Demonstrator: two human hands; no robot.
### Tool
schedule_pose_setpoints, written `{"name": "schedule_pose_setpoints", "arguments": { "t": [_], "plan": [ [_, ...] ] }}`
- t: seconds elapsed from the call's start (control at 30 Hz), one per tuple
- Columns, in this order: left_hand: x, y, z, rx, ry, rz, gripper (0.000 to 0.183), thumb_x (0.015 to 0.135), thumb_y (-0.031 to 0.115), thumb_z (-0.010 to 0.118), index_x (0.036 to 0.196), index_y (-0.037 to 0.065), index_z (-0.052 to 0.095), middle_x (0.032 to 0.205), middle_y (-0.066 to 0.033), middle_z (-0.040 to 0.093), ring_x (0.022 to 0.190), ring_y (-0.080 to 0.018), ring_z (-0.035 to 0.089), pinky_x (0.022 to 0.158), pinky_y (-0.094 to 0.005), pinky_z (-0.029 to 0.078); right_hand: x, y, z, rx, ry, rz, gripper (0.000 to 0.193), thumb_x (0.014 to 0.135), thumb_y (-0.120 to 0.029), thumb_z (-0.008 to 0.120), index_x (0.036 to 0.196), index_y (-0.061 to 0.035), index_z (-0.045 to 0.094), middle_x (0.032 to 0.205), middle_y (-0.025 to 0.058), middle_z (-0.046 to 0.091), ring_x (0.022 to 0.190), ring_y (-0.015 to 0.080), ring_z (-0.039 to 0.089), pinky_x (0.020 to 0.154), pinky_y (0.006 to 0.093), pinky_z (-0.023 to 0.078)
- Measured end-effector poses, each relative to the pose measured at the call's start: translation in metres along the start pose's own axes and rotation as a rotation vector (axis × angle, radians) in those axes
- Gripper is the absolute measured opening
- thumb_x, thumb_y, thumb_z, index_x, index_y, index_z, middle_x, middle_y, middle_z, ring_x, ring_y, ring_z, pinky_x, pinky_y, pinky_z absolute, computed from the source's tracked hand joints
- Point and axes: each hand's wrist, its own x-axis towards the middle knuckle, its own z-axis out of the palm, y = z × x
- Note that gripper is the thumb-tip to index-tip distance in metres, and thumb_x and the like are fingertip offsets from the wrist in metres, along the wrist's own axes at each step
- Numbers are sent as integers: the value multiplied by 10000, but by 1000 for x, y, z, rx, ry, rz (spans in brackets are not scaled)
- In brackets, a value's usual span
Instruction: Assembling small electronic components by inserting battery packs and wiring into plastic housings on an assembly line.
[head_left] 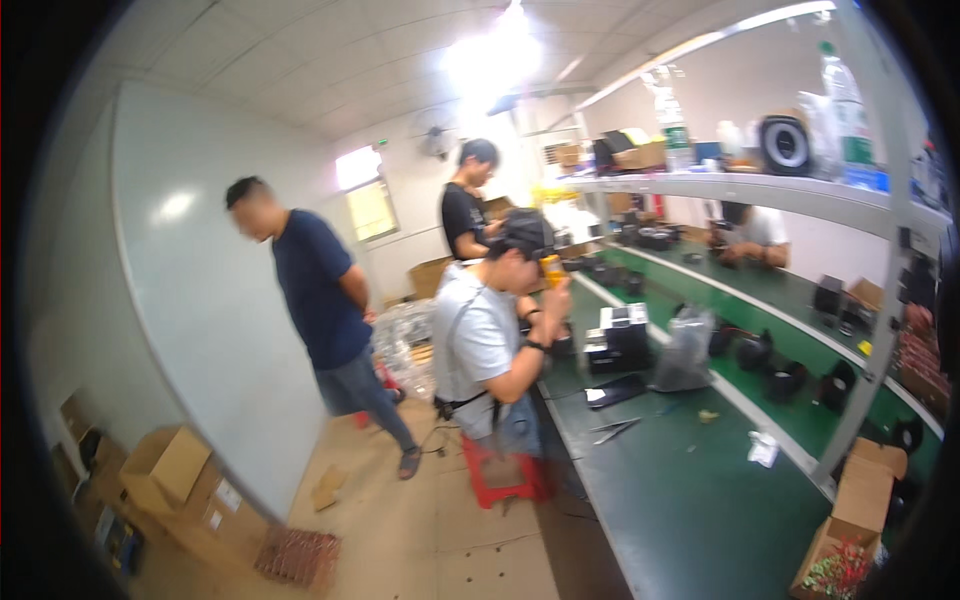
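Neither of my hands shows in the head view, and no forearm of mine comes in from the lower edge. The green-topped workbench runs from the lower right toward the back. On it lie a pair of tweezers or similar thin metal tools, a dark flat phone-like object, a grey plastic bag and a stack of black and white boxes. An open cardboard box with red and green small parts lies at the near right.
A seated person in a light shirt on a red stool holds a yellow tool. Other people stand at left and behind. Cartons line the left wall. A shelf overhangs the bench; round black parts line its green strip.
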Motion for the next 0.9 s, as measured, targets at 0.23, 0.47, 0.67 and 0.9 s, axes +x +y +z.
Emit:
{"name": "schedule_pose_setpoints", "arguments": {
  "t": [0.23, 0.47, 0.67, 0.9],
  "plan": [
    [-17, 46, 0, -232, -91, 132, 416, 1137, 331, 511, 1372, 23, 663, 1400, -141, 690, 1281, -295, 616, 1050, -421, 499, 2, -38, -20, -132, -166, 31, 915, 741, -322, 916, 1505, -2, 528, 1416, 235, 587, 1306, 354, 616, 1125, 482, 496],
    [22, 136, -29, -132, -118, -243, 660, 1160, 519, 335, 1447, -8, 611, 1434, -139, 651, 1368, -242, 593, 1209, -391, 413, -128, -41, -82, -500, 365, 376, 1198, 672, -495, 1002, 1537, 22, 355, 1488, 243, 499, 1406, 354, 529, 1215, 473, 399],
    [35, 156, -30, 145, -253, -143, 635, 1157, 338, 388, 1667, -15, 254, 1615, -252, 490, 1489, -365, 491, 1250, -497, 353, -128, -7, -225, -789, 880, 484, 1332, 511, -400, 1035, 1565, 11, 332, 1433, 247, 563, 1321, 399, 598, 1136, 471, 474],
    [15, 132, -56, 115, -417, -473, 586, 1073, 142, 583, 1596, 7, 355, 1479, -277, 616, 1323, -364, 623, 1089, -465, 513, -136, 141, -421, -1091, 1186, 829, 1331, 551, -422, 1008, 1601, -53, 279, 1480, 290, 501, 1349, 471, 552, 1143, 512, 477]
  ]
}}
